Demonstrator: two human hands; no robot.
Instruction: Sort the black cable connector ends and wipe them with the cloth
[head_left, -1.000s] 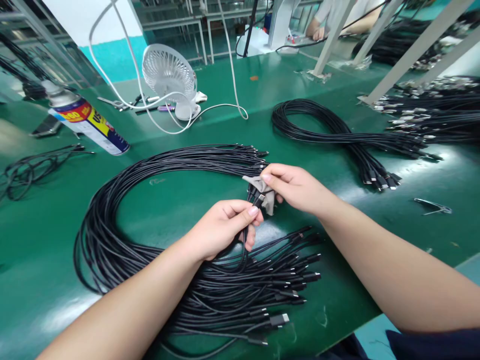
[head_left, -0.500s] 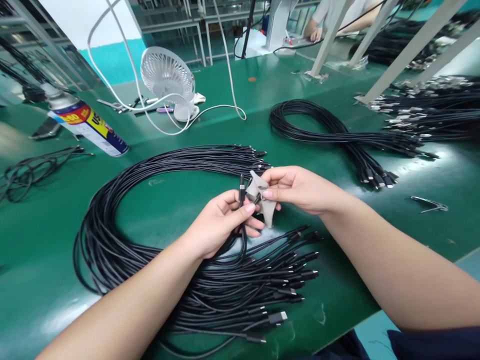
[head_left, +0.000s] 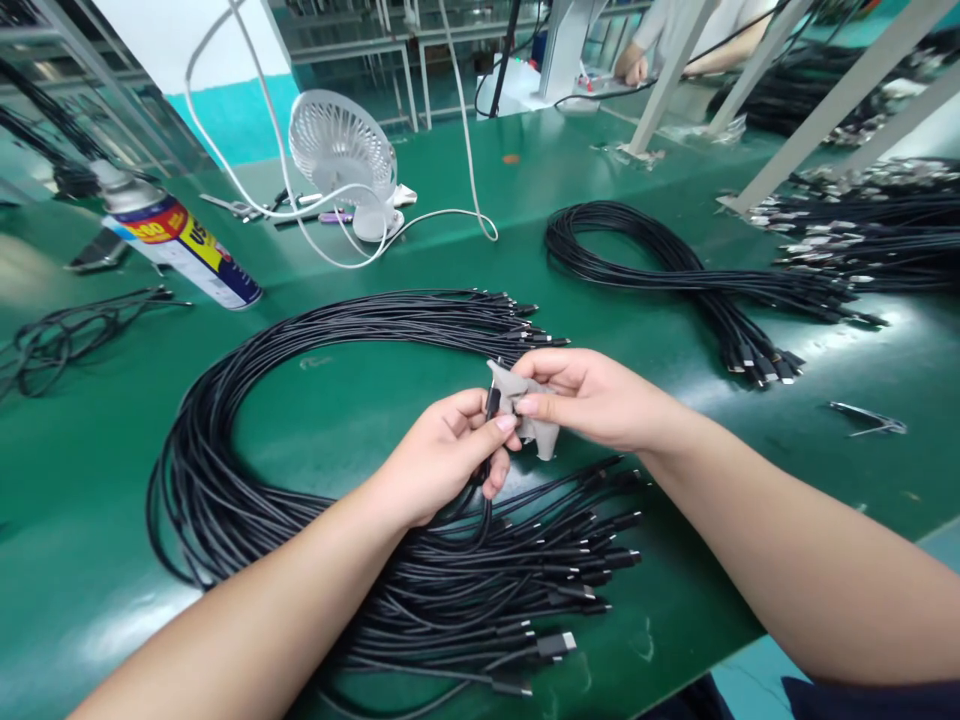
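My left hand (head_left: 457,445) is closed on a black USB cable (head_left: 492,403), its plug end standing up past the thumb. In my right hand (head_left: 581,395) is a crumpled grey cloth (head_left: 544,440), pinched between thumb and fingers and pressed up against the cable's end. The exact contact between cloth and plug is hidden by the fingers. Around and under my hands a large bundle of black cables (head_left: 217,420) lies in a curve on the green table, with connector ends pointing right both beyond my hands and in front of them.
A second cable bundle (head_left: 622,270) lies looped behind my right hand. Tweezers (head_left: 870,418) rest at the right. A white fan (head_left: 341,150) and a spray can (head_left: 180,245) stand at the back left. Metal posts (head_left: 667,80) rise near another person's hand (head_left: 631,66).
The cloth has moved slightly down and closer around the plug, and my right hand has shifted a little lower. My left fingers have curled in more. The view has shifted slightly.
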